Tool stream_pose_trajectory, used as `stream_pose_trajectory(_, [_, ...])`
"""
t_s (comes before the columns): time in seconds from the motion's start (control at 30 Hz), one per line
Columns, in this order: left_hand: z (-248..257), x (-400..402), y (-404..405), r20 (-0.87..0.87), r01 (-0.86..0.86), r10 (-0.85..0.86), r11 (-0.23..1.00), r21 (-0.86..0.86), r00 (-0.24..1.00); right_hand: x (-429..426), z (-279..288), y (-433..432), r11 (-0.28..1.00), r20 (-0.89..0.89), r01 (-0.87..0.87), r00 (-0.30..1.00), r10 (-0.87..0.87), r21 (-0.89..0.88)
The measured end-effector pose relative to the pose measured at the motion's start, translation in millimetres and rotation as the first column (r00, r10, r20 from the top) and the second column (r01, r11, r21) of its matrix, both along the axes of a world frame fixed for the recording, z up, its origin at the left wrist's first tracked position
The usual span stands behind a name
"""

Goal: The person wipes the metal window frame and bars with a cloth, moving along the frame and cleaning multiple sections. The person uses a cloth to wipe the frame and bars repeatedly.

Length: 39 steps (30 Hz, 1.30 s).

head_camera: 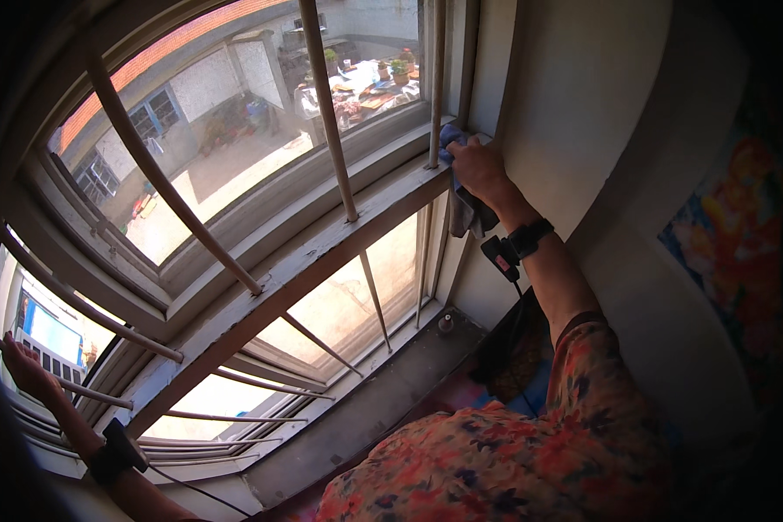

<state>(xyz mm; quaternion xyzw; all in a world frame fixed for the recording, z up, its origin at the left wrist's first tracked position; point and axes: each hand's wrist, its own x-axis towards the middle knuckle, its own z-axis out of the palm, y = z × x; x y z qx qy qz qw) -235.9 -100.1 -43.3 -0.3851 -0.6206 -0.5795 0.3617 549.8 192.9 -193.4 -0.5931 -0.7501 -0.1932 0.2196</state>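
Note:
My right hand [479, 166] grips a grey-blue cloth [466, 212] at the right end of a white-painted wooden crossbar [313, 251]. The cloth is bunched against the foot of the rightmost upright bar [436, 85], and its lower part hangs below the crossbar. Far to the left, my left hand [29, 368] is raised with its fingers around a thin window bar [94, 393]. Behind the bars stands a window with a glass pane [235, 124] in a pale frame. Flaking paint shows along the crossbar.
Below the crossbar runs a grey sill [365, 408], with a small bottle-like object [445, 323] in its far corner. A pale wall [581, 78] adjoins the window at right. Black devices with cables are strapped to both wrists. Outside lies a courtyard with potted plants [399, 70].

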Motion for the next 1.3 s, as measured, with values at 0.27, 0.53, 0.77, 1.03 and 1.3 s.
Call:
stream_pose_trajectory(0.27, [1,8,8,0.044,0.045,-0.045,0.999,-0.009,0.998,-34,2,-34,0.994,0.069,0.105,0.992,-0.104,-0.015])
stream_pose_trajectory(0.53, [6,34,15,0.183,0.107,-0.114,0.993,0.048,0.976,-80,6,-63,0.999,0.149,-0.044,0.988,0.048,-0.026])
stream_pose_trajectory(0.77, [8,67,13,0.199,0.22,-0.244,0.966,0.134,0.949,-76,28,-46,0.993,0.146,0.097,0.985,-0.086,-0.064])
stream_pose_trajectory(1.03, [7,65,15,0.205,0.164,-0.188,0.978,0.129,0.96,-91,24,-32,0.998,0.289,0.022,0.957,-0.004,-0.061])
stream_pose_trajectory(1.3, [9,65,15,0.232,0.189,-0.201,0.979,0.075,0.952,-152,15,-97,0.989,0.199,-0.125,0.97,0.138,-0.078])
